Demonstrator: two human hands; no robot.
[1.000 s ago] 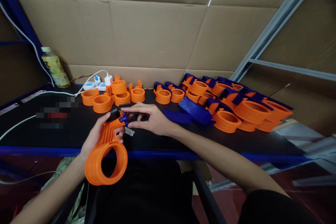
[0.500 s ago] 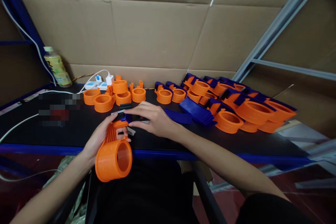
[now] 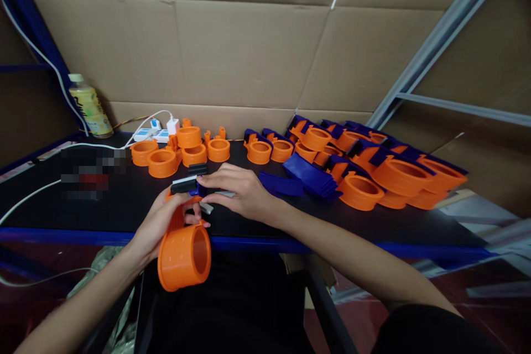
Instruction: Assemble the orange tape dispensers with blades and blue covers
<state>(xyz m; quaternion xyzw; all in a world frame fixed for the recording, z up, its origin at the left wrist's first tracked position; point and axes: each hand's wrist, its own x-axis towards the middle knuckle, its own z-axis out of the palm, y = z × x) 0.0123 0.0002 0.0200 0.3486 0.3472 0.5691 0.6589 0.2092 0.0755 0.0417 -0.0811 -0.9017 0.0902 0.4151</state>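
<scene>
My left hand (image 3: pixel 160 224) grips an orange plastic tape-dispenser body (image 3: pixel 185 254) by its neck, its big ring hanging below the table's front edge. At the top of that body sits a black toothed cutter piece (image 3: pixel 185 182) with a small blue part beside it. My right hand (image 3: pixel 236 191) reaches in from the right, its fingers pinched on the blue part at the dispenser's head. A small grey metal strip (image 3: pixel 206 207) pokes out under the fingers.
On the black table (image 3: pixel 83 210) lie several orange rings (image 3: pixel 161 161) at the back left, loose blue handle pieces (image 3: pixel 309 174), and a heap of assembled orange-and-blue dispensers (image 3: pixel 398 174) at right. A drink bottle (image 3: pixel 89 105), power strip (image 3: pixel 149 134) and white cable (image 3: pixel 25 199) are at left. Cardboard lines the back.
The orange dispenser has turned in my left hand, so its ring now faces more to the right and sits lower. My right hand stays on the head of the dispenser.
</scene>
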